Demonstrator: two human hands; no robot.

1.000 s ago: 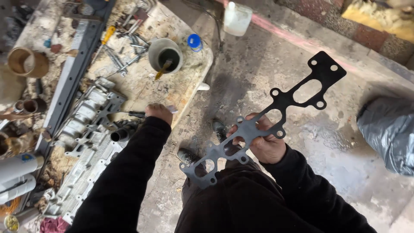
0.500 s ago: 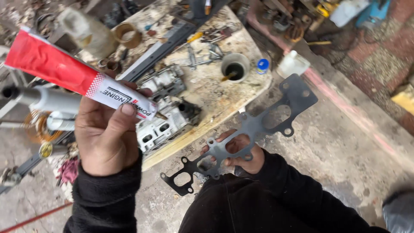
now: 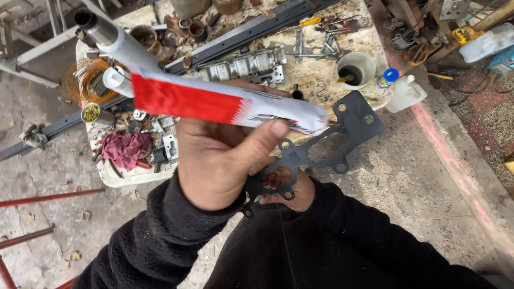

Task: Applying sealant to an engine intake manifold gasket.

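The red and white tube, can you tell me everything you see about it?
The tube is soft-looking, like a big toothpaste tube, red along the middle and white toward its flat crimped end, with a white screw cap on the other end. It looks fairly full and smooth. It lies almost level, tilted slightly down to the right, held up close to the camera. The left hand grips it from below, thumb pressed near the white end. Nothing else touches it.

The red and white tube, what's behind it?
Behind the tube, held in the left hand, lies a cluttered work board with a metal engine part. The right hand holds a black gasket, its near end hidden.
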